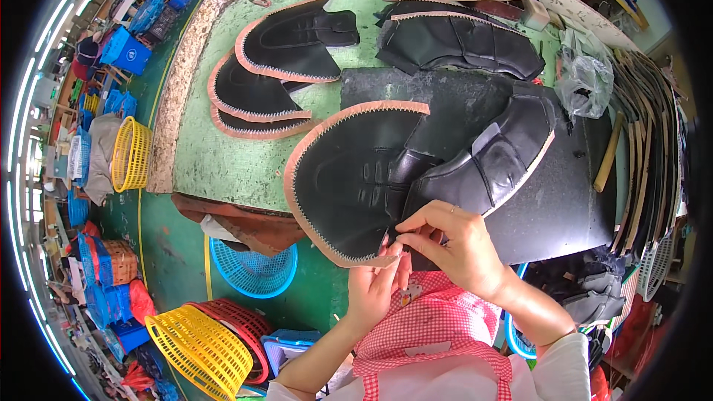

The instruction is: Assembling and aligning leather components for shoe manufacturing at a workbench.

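A flat black leather shoe upper with a pinkish-tan, zigzag-stitched edge lies in front of me, its near end reaching over the table's edge. My left hand is closed on that near end from below, thumb on top. Close beside it, my right hand pinches at the upper's near corner with thumb and forefinger. Whether a thread or only leather is between those fingertips is too small to tell. The upper's raised black heel part stands curved to the right, on a dark board.
Several similar uppers lie at the table's far left, with more black pieces at the back. A clear plastic bag, a wooden stick and stacked sheets are on the right. Blue and yellow baskets stand below left.
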A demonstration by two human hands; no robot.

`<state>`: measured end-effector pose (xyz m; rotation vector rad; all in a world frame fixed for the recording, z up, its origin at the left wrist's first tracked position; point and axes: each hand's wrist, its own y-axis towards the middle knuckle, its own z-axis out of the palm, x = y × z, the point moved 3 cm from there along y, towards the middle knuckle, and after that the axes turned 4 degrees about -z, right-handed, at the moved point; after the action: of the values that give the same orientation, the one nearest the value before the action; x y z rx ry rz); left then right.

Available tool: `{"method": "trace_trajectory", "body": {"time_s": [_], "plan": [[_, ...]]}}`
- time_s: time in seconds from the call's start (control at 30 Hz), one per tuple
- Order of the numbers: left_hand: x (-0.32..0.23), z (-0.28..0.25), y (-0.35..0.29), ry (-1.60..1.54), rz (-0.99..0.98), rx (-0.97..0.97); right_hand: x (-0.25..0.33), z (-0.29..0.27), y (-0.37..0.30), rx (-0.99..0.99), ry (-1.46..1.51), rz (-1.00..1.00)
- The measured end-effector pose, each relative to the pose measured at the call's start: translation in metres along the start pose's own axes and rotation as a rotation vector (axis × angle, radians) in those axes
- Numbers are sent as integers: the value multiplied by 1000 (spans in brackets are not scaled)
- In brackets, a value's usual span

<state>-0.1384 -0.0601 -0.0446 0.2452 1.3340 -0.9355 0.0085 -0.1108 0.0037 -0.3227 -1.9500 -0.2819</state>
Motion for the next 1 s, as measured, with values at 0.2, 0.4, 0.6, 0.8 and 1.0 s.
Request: {"method": "trace_trajectory", "body": {"time_s": [0.2, 0.4, 0.6, 0.8, 1.0], "plan": [[3, 2, -1, -76, 138, -22, -10, 2, 6, -67, 80, 62], [4, 8, -4, -150, -56, -86, -13, 0, -3, -88, 78, 76], [0, 10, -5, -110, -119, -149, -18, -3, -7, -65, 220, 93], [10, 5, -7, -50, -106, -65, -16, -4, -8, -36, 230, 72], [24, -10, -13, 271, 147, -156, -3, -3, -13, -65, 50, -60]]}}
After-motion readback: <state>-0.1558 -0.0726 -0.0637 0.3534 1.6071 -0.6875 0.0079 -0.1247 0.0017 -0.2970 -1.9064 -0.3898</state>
